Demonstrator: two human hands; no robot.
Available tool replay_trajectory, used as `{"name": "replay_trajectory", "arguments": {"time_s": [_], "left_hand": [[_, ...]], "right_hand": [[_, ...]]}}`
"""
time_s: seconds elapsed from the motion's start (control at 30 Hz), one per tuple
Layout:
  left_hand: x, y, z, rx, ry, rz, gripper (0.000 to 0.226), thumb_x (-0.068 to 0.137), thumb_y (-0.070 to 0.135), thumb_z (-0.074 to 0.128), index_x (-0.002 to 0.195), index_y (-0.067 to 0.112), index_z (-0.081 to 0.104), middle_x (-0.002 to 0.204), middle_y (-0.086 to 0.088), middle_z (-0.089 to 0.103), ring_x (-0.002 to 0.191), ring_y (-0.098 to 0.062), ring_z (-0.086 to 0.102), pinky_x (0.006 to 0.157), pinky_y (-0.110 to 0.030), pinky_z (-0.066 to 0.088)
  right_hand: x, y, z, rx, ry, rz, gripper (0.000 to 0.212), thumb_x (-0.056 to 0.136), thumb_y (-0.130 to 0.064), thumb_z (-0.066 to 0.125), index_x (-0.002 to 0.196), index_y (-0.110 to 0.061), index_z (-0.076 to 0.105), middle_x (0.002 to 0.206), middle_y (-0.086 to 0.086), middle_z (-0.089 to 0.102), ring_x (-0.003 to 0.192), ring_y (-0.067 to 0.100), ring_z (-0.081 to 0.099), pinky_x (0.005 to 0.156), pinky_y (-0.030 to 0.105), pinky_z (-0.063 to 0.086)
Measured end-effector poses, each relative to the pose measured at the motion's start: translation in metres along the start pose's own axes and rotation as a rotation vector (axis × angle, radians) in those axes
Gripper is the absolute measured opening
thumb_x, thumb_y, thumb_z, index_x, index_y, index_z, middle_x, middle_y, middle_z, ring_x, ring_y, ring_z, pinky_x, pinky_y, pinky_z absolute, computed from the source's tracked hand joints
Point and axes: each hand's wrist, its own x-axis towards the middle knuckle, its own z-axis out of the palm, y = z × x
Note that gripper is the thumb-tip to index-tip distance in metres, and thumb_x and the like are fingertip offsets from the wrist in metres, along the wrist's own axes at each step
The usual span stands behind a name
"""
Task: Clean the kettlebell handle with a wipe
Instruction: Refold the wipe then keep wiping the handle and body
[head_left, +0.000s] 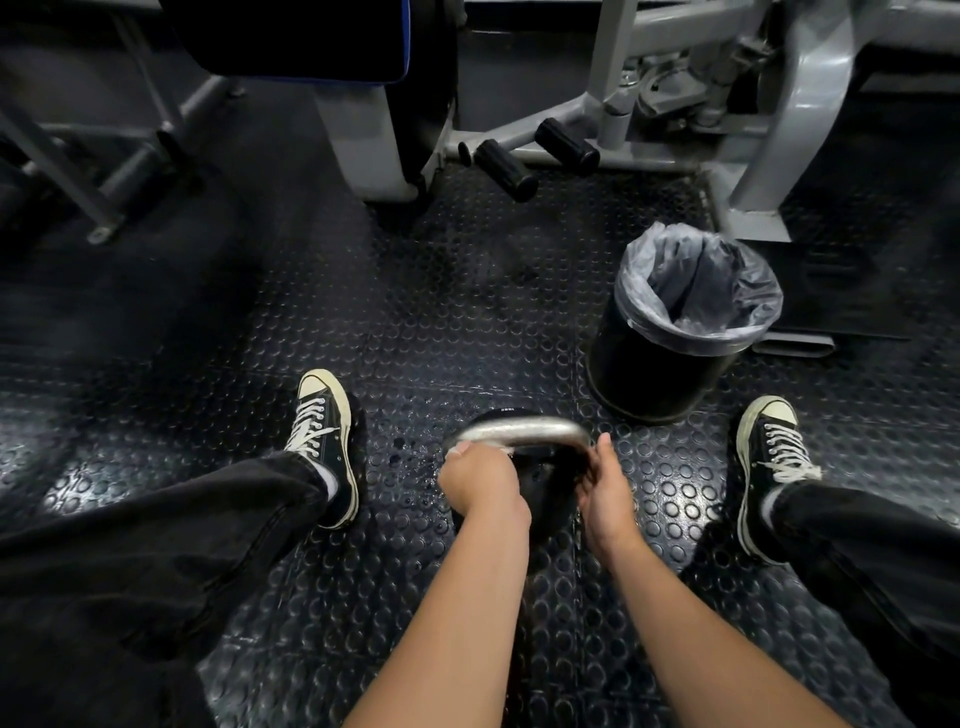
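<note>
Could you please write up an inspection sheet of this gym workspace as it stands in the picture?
Surface: dark studded rubber floor, a few darker spots beside the kettlebell.
Job's things: black kettlebell on the floor between the feet; its metal handle is bare along the top; a sliver of white, perhaps the wipe, shows at the left hand.
Clutter: black bin with a plastic liner, beyond the kettlebell to the right.
Hands: left hand curled round the left end of the handle; right hand at the right end, grip unclear.
Cables: nothing seen.
Surroundings: grey machine frame with two black foot pegs; padded seat; black sneakers either side.
</note>
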Motion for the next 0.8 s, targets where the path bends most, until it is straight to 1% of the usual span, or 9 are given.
{"name": "replay_trajectory", "arguments": {"time_s": [0.13, 0.2, 0.27, 0.33, 0.5, 0.6, 0.67, 0.73, 0.8], "left_hand": [[-0.004, -0.015, 0.0, 0.182, 0.02, 0.176, 0.039, 0.106, 0.019, 0.034, 0.138, 0.007, 0.055, 0.131, -0.012, 0.061, 0.107, -0.027, 0.059, 0.087, -0.033, 0.045], [-0.005, -0.021, -0.001, 0.229, 0.012, 0.194, 0.041, 0.107, 0.021, 0.034, 0.141, 0.011, 0.053, 0.132, -0.011, 0.061, 0.112, -0.03, 0.06, 0.09, -0.035, 0.047], [-0.003, -0.018, -0.002, 0.207, 0.017, 0.178, 0.04, 0.106, 0.016, 0.034, 0.14, 0.012, 0.054, 0.129, -0.008, 0.062, 0.104, -0.026, 0.06, 0.09, -0.035, 0.049], [0.0, -0.013, -0.002, 0.207, 0.023, 0.187, 0.04, 0.105, 0.011, 0.032, 0.136, 0.011, 0.057, 0.121, -0.006, 0.063, 0.094, -0.022, 0.058, 0.084, -0.033, 0.05], [-0.011, -0.026, 0.0, 0.372, -0.007, 0.307, 0.039, 0.107, 0.021, 0.034, 0.14, 0.011, 0.053, 0.131, -0.01, 0.06, 0.113, -0.03, 0.057, 0.091, -0.039, 0.047], [0.002, -0.023, 0.002, 0.334, 0.025, 0.27, 0.034, 0.105, 0.017, 0.034, 0.122, 0.008, 0.062, 0.116, -0.012, 0.066, 0.098, -0.028, 0.06, 0.079, -0.037, 0.049], [0.007, -0.018, 0.003, 0.324, 0.043, 0.26, 0.034, 0.102, 0.014, 0.033, 0.115, 0.008, 0.063, 0.109, -0.011, 0.07, 0.096, -0.029, 0.064, 0.075, -0.036, 0.052], [0.003, -0.022, 0.003, 0.37, 0.028, 0.281, 0.034, 0.102, 0.016, 0.034, 0.118, 0.012, 0.064, 0.111, -0.011, 0.071, 0.095, -0.028, 0.064, 0.074, -0.035, 0.05], [-0.005, -0.026, 0.001, 0.353, 0.005, 0.288, 0.035, 0.105, 0.018, 0.035, 0.127, 0.013, 0.061, 0.12, -0.01, 0.066, 0.091, -0.025, 0.057, 0.074, -0.035, 0.045]], "right_hand": [[-0.001, -0.002, 0.0, -0.032, -0.007, -0.022, 0.08, 0.068, -0.091, 0.054, 0.112, -0.028, 0.075, 0.114, -0.004, 0.076, 0.116, 0.015, 0.065, 0.11, 0.04, 0.043], [-0.003, -0.003, 0.001, -0.027, -0.022, -0.033, 0.061, 0.085, -0.077, 0.049, 0.111, -0.027, 0.073, 0.112, -0.004, 0.076, 0.115, 0.014, 0.066, 0.105, 0.035, 0.046], [-0.001, -0.002, 0.001, -0.011, -0.028, -0.047, 0.054, 0.093, -0.069, 0.046, 0.111, -0.026, 0.073, 0.11, -0.004, 0.077, 0.113, 0.013, 0.067, 0.1, 0.033, 0.047], [0.0, -0.001, 0.001, -0.014, -0.023, -0.048, 0.053, 0.093, -0.07, 0.046, 0.109, -0.027, 0.073, 0.108, -0.005, 0.077, 0.111, 0.013, 0.067, 0.099, 0.032, 0.047], [0.003, -0.001, 0.001, 0.015, -0.03, -0.034, 0.045, 0.097, -0.064, 0.044, 0.105, -0.029, 0.072, 0.105, -0.01, 0.077, 0.108, 0.007, 0.066, 0.094, 0.027, 0.046], [0.005, -0.001, 0.001, 0.046, -0.037, -0.034, 0.044, 0.1, -0.059, 0.044, 0.105, -0.025, 0.071, 0.101, -0.01, 0.078, 0.103, 0.005, 0.068, 0.094, 0.026, 0.047], [0.006, 0.0, 0.0, 0.025, -0.032, -0.039, 0.048, 0.097, -0.063, 0.047, 0.107, -0.023, 0.072, 0.104, -0.007, 0.078, 0.103, 0.006, 0.07, 0.093, 0.027, 0.048], [0.007, 0.001, -0.001, 0.013, -0.018, -0.039, 0.053, 0.091, -0.069, 0.051, 0.11, -0.024, 0.072, 0.11, -0.005, 0.077, 0.106, 0.009, 0.069, 0.096, 0.029, 0.048], [0.008, 0.002, -0.002, 0.006, -0.029, -0.043, 0.05, 0.093, -0.067, 0.049, 0.108, -0.025, 0.072, 0.11, -0.006, 0.077, 0.107, 0.008, 0.069, 0.099, 0.03, 0.047]]}}
